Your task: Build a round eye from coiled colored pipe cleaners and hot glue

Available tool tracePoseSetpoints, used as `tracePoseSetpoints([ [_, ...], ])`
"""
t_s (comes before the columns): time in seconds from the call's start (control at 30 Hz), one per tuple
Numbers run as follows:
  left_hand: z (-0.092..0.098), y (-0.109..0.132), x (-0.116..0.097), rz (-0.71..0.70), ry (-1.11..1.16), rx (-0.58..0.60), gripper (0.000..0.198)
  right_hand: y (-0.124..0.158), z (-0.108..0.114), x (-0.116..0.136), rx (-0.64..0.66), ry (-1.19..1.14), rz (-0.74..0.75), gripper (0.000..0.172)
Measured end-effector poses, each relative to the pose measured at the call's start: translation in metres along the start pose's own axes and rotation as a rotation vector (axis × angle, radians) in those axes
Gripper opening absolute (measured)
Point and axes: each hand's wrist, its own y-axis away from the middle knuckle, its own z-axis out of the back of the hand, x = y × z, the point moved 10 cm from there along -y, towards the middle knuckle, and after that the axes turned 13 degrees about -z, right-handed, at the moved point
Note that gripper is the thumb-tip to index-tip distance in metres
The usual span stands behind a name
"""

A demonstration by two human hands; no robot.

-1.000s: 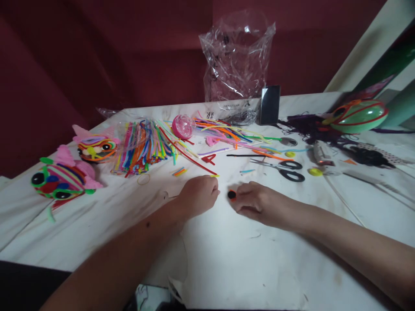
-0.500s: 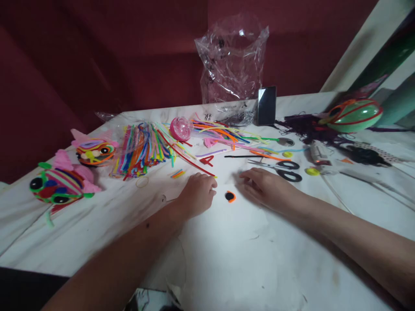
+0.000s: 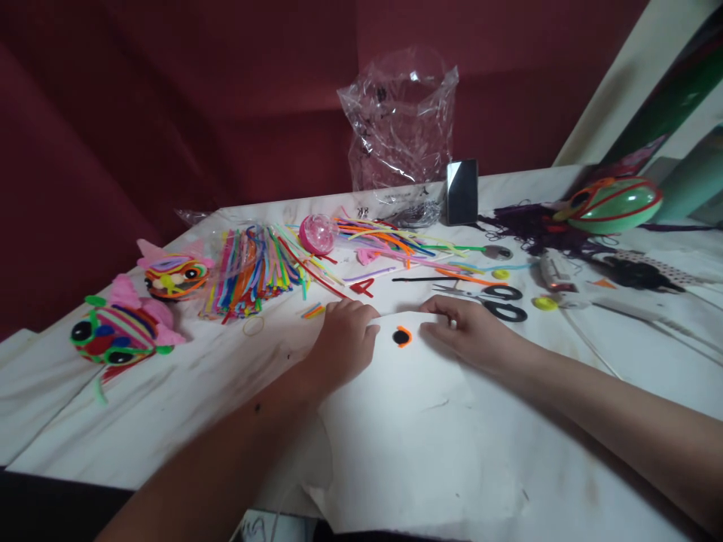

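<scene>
**Craft clutter across the tabletop (image 3: 169, 391)**

Coloured pipe cleaners (image 3: 254, 271) lie beside a pink glitter ball (image 3: 317, 233). Two fuzzy, big-eyed creatures (image 3: 116, 331) sit at the left. A crumpled clear bag (image 3: 398, 120) stands at the back, with black-handled scissors (image 3: 497, 299) and a green shell (image 3: 613, 205) to the right.

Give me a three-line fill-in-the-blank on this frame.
The black disc between the left hand and the right hand has an ____ rim.
The scissors by the right hand have ____ handles.
The ball by the pipe cleaners is ____.
Missing: orange, black, pink.
</scene>
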Motion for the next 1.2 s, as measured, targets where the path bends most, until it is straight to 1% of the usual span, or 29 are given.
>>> tracePoseSetpoints([
  [0.1,0.008,-0.001,-0.009,-0.048,-0.068,-0.026,0.013,0.002,-0.009,-0.004,0.111,-0.152,-0.104,0.026],
  [0.17,0.011,0.0,-0.016,-0.081,-0.095,-0.042,0.016,0.006,-0.017,-0.002,0.189,-0.209,-0.119,0.024],
  [0.23,0.013,0.0,-0.023,-0.117,-0.114,-0.054,0.017,0.008,-0.02,0.001,0.202,-0.182,-0.095,0.021],
  [0.27,0.014,0.0,-0.026,-0.139,-0.124,-0.056,0.018,0.009,-0.018,0.003,0.17,-0.135,-0.062,0.02],
  [0.33,0.014,0.001,-0.033,-0.184,-0.144,-0.054,0.019,0.011,-0.009,0.011,0.043,-0.032,0.053,0.021],
  [0.4,0.014,0.001,-0.036,-0.214,-0.156,-0.047,0.019,0.017,0.001,0.022,-0.1,0.041,0.191,0.022],
  [0.47,0.013,0.001,-0.037,-0.215,-0.166,-0.043,0.019,0.027,0.003,0.034,-0.172,0.09,0.348,0.02],
  [0.53,0.013,0.002,-0.035,-0.202,-0.176,-0.043,0.018,0.036,-0.002,0.045,-0.172,0.137,0.488,0.017],
  [0.6,0.014,0.002,-0.034,-0.186,-0.182,-0.047,0.018,0.041,-0.007,0.05,-0.153,0.167,0.568,0.018],
  [0.73,0.015,0.002,-0.034,-0.174,-0.176,-0.057,0.018,0.042,-0.012,0.053,-0.108,0.16,0.595,0.022],
  [0.87,0.015,0.002,-0.035,-0.183,-0.158,-0.075,0.017,0.039,-0.011,0.051,-0.081,0.095,0.565,0.024],
  [1.0,0.015,0.002,-0.035,-0.19,-0.155,-0.088,0.019,0.034,-0.013,0.046,-0.023,0.035,0.494,0.025],
  [1.07,0.014,0.002,-0.033,-0.172,-0.152,-0.072,0.02,0.028,-0.009,0.038,-0.042,-0.003,0.388,0.025],
  [1.13,0.012,0.001,-0.029,-0.144,-0.135,-0.048,0.02,0.019,-0.005,0.025,-0.067,-0.039,0.246,0.023],
  [1.2,0.01,0.001,-0.023,-0.117,-0.1,-0.042,0.017,0.011,-0.005,0.012,-0.053,-0.061,0.14,0.02],
])
